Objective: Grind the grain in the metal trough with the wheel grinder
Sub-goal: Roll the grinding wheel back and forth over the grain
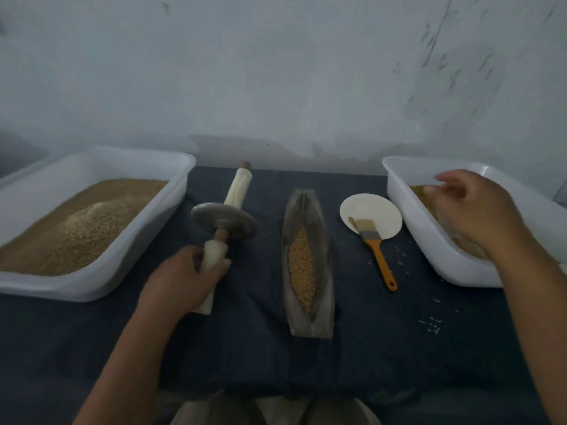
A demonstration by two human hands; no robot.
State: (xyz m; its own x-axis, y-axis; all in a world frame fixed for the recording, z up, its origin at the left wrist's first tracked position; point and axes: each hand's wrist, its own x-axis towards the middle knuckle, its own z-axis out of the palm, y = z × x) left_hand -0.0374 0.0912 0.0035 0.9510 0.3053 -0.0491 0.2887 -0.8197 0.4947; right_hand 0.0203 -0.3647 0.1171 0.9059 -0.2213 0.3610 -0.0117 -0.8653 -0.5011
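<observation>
Closest to us, at the bottom edge, sit pale trouser knees (276, 409), and both bare forearms reach out from there over a dark blue cloth (368, 378). Our left hand (181, 280) is wrapped around the near white handle of the wheel grinder (225, 223), fingers and thumb curled about it. The grinder lies tilted on the cloth with its metal disc resting there and its far handle pointing toward the wall. It sits just left of the metal trough (302, 207) and does not touch it. The trough lies lengthwise in the middle, and the grain (302, 268) forms a narrow strip along its near half. Our right hand (478, 216) hovers over the right white tub (429, 237) with fingers bent and blurred, and we cannot tell whether it pinches anything. Between trough and tub, an orange-handled brush (376, 250) rests its bristles on a small white plate (377, 207). On the far left, a second white tub (147, 240) holds a heap of tan meal (76, 228). A few stray grains (432, 326) dot the cloth at right
</observation>
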